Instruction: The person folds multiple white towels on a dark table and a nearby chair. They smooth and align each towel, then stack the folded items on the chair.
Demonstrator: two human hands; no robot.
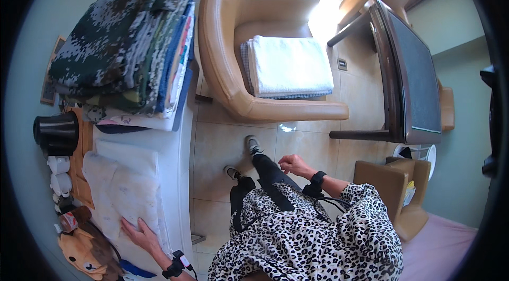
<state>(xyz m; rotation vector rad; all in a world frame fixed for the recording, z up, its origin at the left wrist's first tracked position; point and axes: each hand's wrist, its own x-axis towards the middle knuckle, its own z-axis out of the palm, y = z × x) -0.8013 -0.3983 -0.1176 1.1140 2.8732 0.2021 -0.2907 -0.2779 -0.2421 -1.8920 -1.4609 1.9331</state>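
My left hand (140, 235) rests with spread fingers on a folded white cloth with faint marks (119, 189), near its front edge. That cloth lies on a long white surface (177, 177) at my left, over another piece of white cloth (129, 153). My right hand (295, 165) hangs in the air before my body, fingers loosely curled, with nothing seen in it. Farther along the white surface rises a tall stack of folded clothes and fabric, camouflage garments (107, 38) on top. Folded white towels (292, 66) lie over a grey checked cloth on a tan armchair (222, 42).
Along the wall stand a black bucket-like container (57, 133), white cups (60, 175), a bottle with a red label (73, 219) and a plush toy (85, 255). A dark-framed table (413, 78) is at right, with tan chairs (381, 189) around it. Tiles (218, 141) cover the floor.
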